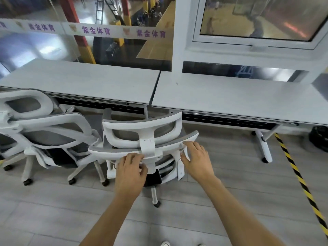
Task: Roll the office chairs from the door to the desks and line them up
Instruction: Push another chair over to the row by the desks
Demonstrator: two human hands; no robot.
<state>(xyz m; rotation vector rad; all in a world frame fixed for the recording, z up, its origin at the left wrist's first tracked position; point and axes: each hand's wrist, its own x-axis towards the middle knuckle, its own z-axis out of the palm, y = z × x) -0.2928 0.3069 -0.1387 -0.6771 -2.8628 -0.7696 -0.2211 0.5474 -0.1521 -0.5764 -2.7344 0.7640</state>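
In the head view, a white office chair [142, 148] with grey mesh stands on the tiled floor [221, 201] with its back to the person, in front of the place where the two counters meet. The left counter [85, 80] and the right counter [239, 98] are pale grey and stand side by side under the glass wall. The left hand [130, 172] holds the white post under the headrest [142, 129], with the fingers curled around it. The right hand [196, 159] lies on the right part of the upper back frame, with the fingers bent over the rim and the thumb below, so it grips the frame loosely. A second office chair [48, 135] of the same kind stands just beside on the left, in front of the left counter, and seems tilted back or turned a little. A strip of yellow and black tape [301, 181] runs over the floor on the right. I judge that the chair is rather light and rolls easily on its castors [157, 204], but the seat may swivel on the column, so a push from one side only would turn it. The plastic frame is stiff and smooth, while the mesh is soft and gives way, so the hands should take the frame rim or the post, not the mesh. The chair seems nearly at its place and may need only a small straight push and alignment with its neighbour.
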